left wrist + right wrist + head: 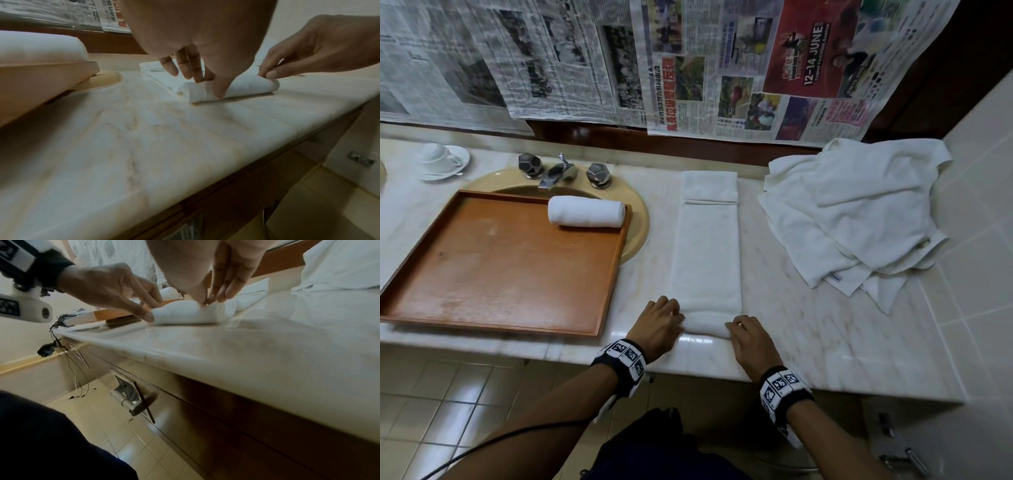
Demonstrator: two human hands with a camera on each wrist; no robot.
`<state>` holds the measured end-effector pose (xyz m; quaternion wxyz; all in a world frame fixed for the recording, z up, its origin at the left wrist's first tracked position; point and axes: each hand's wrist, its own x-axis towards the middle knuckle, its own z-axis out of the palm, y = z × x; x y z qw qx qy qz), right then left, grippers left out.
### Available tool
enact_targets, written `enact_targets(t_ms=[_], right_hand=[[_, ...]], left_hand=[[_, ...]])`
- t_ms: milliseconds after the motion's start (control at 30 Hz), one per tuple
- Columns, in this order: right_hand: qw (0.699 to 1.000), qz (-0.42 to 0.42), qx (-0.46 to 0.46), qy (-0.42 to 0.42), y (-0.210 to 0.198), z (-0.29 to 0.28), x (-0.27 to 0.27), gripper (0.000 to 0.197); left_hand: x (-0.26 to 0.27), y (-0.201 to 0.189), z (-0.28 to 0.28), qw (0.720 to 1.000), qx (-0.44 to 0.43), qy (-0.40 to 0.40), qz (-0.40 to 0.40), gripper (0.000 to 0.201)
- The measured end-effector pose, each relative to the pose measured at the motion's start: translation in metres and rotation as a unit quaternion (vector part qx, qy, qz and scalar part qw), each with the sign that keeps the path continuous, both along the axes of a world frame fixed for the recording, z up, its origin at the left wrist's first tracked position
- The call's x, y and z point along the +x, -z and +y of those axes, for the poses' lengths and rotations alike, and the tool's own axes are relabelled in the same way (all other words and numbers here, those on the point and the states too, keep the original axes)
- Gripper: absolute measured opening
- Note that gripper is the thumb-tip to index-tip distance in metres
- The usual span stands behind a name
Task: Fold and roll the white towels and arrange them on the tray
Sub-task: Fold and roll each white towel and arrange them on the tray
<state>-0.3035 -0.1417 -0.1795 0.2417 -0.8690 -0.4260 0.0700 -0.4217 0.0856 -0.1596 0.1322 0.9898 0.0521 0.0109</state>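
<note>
A white towel [707,246], folded into a long strip, lies on the marble counter, its near end turned into a small roll [705,325]. My left hand [662,323] pinches the roll's left end [197,92], thumb in front and fingers behind. My right hand [748,337] pinches the right end [213,311]. One finished rolled towel [586,211] lies at the far right corner of the brown wooden tray [493,267], which rests over the sink.
A loose heap of white towels [859,212] lies at the right against the tiled wall. The faucet [558,173] stands behind the tray, a cup and saucer [441,161] at far left. Newspaper [688,61] covers the wall. The counter's front edge [722,370] runs just below my hands.
</note>
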Motion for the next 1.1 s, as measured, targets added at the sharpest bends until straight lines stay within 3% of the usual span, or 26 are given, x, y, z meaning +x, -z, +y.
enact_targets(t_ms=[133,233,367,500,633,833,933,1000,1100], right_hand=[[0.998,0.056,-0.018,-0.026,0.006,-0.008,0.008,0.034],[0.995,0.088,-0.037,0.021,0.002,0.001,0.018,0.024],[0.993,0.116,-0.025,0.009,-0.007,0.01,0.028,0.022],[0.96,0.231,0.016,0.158,-0.016,0.018,0.039,0.023],[0.947,0.24,0.036,0.21,-0.017,0.026,0.04,0.021],[0.961,0.146,0.078,0.22,-0.012,0.035,0.023,0.01],[0.984,0.061,0.028,0.163,-0.008,0.028,0.014,0.006],[0.993,-0.013,-0.043,0.112,-0.006,0.021,0.01,0.026],[0.991,-0.021,-0.091,0.093,-0.012,0.023,0.017,0.045]], left_hand=[[0.003,0.006,0.004,0.997,-0.079,-0.007,0.022,0.013],[0.011,0.001,0.012,0.99,-0.126,-0.01,0.068,0.02],[0.02,-0.006,0.02,0.979,-0.171,-0.027,0.104,0.021],[0.025,-0.009,0.022,0.971,-0.215,-0.063,0.076,0.043],[0.023,-0.006,0.022,0.986,-0.155,-0.052,0.022,0.028],[0.011,0.003,0.018,0.998,-0.058,0.022,-0.023,0.015],[0.002,0.01,0.023,0.999,-0.026,0.034,-0.004,0.028],[0.004,0.009,0.025,1.0,-0.006,0.029,0.006,0.036],[0.02,-0.001,0.025,1.0,0.002,0.0,0.013,0.032]])
